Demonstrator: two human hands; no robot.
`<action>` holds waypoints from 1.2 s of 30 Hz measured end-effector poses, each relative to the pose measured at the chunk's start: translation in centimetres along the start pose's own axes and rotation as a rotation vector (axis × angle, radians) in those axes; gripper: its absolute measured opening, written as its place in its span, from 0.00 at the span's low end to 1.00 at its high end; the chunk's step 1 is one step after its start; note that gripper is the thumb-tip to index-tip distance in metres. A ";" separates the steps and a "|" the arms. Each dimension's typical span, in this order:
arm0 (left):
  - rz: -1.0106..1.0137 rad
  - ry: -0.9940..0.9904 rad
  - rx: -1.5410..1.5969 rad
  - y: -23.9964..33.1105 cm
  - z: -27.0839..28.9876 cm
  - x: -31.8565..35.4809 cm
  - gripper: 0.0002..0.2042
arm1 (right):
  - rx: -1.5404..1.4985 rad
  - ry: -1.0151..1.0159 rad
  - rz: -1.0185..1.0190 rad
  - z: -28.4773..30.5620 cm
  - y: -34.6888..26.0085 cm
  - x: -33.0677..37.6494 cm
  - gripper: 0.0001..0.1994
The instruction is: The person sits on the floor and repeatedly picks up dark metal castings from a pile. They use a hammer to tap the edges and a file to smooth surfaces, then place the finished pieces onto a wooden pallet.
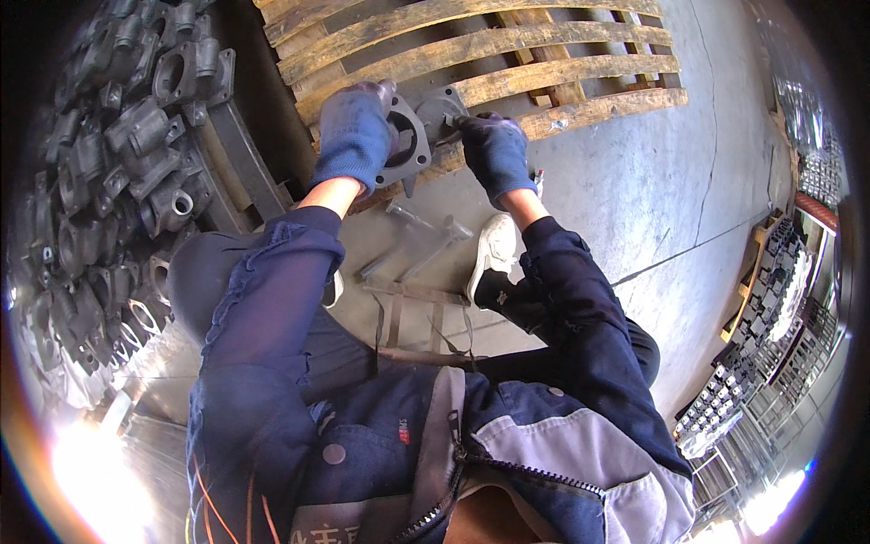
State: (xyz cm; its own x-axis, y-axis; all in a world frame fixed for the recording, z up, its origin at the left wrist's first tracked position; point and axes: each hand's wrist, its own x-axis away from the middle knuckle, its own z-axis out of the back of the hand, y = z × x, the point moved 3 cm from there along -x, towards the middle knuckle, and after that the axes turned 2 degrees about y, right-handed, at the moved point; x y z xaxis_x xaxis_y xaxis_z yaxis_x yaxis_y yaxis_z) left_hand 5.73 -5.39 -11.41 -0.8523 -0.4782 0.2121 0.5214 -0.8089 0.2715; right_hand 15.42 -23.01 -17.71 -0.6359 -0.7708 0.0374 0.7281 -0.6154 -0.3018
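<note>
A grey flanged metal casting (412, 166) with a large round opening and bolt holes is held over the near edge of a wooden pallet (580, 68). My left hand (356, 131), in a blue knit glove with dark fingertips, is closed around the casting's left side. On the other side, my right hand (496, 152), gloved alike, has its fingers curled at the casting's right end. Its palm side is hidden, so anything else inside it does not show. A small red and white object (539, 179) shows beside the right wrist.
Many similar grey castings (136, 163) are heaped along the left. Metal pieces with rod-like shafts (426, 240) lie on the concrete floor (662, 172) between my feet, near a low frame stool (421, 313). Pallets of stacked parts (766, 281) stand far right.
</note>
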 end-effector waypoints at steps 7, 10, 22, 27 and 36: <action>0.010 -0.011 0.014 0.2 0.4 0.0 0.20 | -0.395 0.176 -0.130 -1.3 -0.3 1.0 0.10; -0.030 0.023 0.031 0.1 0.1 0.0 0.20 | -0.251 0.205 -0.112 -2.0 -1.1 1.5 0.13; -0.027 0.017 0.029 -0.4 -0.3 0.0 0.20 | -0.247 0.197 -0.074 -3.4 -1.3 2.3 0.14; -0.040 -0.011 -0.006 -0.1 -0.2 -0.2 0.21 | -0.141 0.145 -0.045 -0.9 -0.2 1.3 0.16; -0.009 -0.032 0.035 0.0 0.0 -0.1 0.25 | 0.208 -0.032 0.246 0.2 0.2 -1.1 0.17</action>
State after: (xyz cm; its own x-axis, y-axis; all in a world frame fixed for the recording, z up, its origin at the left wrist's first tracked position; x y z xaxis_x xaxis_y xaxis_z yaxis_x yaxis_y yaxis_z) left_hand 5.81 -5.36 -11.39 -0.8556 -0.4590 0.2396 0.5152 -0.8005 0.3064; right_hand 16.33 -22.33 -17.58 -0.4288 -0.9032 0.0184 0.8976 -0.4283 -0.1047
